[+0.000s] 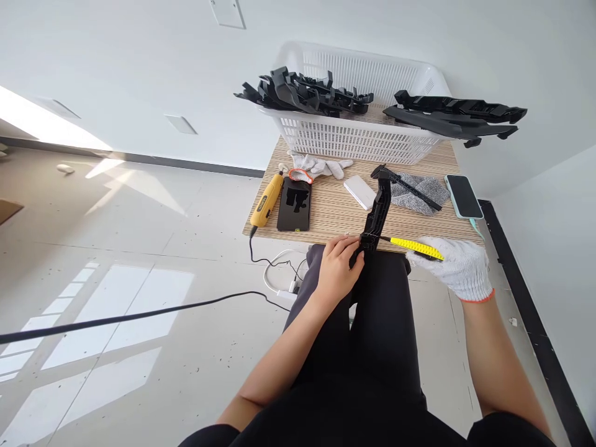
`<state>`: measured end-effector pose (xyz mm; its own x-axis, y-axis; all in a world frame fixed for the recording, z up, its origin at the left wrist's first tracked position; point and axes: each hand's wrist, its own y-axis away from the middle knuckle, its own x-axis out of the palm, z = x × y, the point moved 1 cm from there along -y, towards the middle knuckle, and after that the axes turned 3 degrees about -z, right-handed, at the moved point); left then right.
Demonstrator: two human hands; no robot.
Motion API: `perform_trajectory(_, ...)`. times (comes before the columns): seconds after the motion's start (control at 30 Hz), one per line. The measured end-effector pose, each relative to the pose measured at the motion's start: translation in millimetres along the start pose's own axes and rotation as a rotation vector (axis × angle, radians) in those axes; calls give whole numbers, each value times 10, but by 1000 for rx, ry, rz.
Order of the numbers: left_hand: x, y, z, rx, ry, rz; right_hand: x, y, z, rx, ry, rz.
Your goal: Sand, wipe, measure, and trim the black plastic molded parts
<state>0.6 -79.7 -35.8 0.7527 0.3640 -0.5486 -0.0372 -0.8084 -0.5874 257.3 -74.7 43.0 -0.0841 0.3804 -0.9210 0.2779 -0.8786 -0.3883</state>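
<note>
Bare, my left hand [340,267] is closed round the near end of a long black plastic part [380,208], which slants up over the table's front edge. My right hand [459,266], in a white knitted glove with an orange cuff, grips a yellow-handled knife [416,247]. Its thin blade points left and reaches the black part close to my left fingers. Whether the blade tip touches the plastic is too small to tell. A black caliper [414,189] lies on a grey knitted glove [429,194] beyond the part.
Behind stands a white plastic basket [358,139] with several black parts [302,93] across its rim. On the table [326,214] lie a yellow rotary tool [267,200], a black tablet-like device [294,205], a white glove [321,166], a white card-like block [360,191] and a phone [464,196]. Cables hang at left.
</note>
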Motion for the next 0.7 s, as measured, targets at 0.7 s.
perform_trajectory(0.7, 65, -180, -89, -128, -9, 55, 262, -165, 232, 237, -470, 199)
